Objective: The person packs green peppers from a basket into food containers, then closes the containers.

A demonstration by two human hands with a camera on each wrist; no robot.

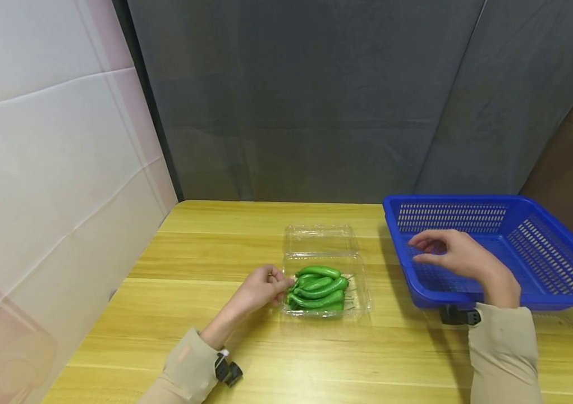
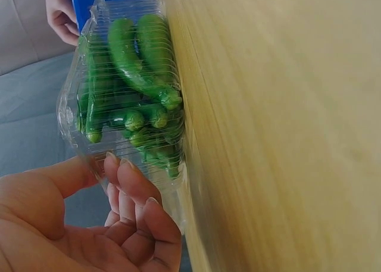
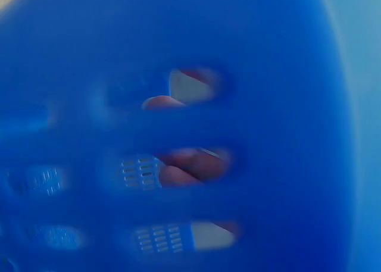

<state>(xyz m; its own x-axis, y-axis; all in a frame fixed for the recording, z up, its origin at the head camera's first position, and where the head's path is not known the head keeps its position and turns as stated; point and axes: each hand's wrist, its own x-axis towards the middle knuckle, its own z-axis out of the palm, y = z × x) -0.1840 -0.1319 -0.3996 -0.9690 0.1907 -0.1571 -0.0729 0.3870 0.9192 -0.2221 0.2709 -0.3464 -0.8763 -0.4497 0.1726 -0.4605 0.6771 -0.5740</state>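
Observation:
A clear plastic clamshell box (image 1: 362,297) lies on the table with its lid (image 1: 320,240) folded back. Several green chili peppers (image 1: 319,292) are heaped inside. My left hand (image 1: 261,287) is at the box's left side. In the left wrist view, the thumb and fingertips of that hand (image 2: 128,218) pinch the box's edge, close to the pepper ends (image 2: 134,120). Over the left part of a blue plastic basket (image 1: 498,303), my right hand (image 1: 460,255) hovers with loosely bent fingers and nothing between them. Through the basket's slots, the right wrist view shows only bits of its fingers (image 3: 193,165).
The basket has slotted walls and takes up the table's right side. A wood-grain table (image 1: 205,247) carries everything. Behind it hangs a dark grey curtain (image 1: 286,112), and a pale panel (image 1: 54,168) stands at the left.

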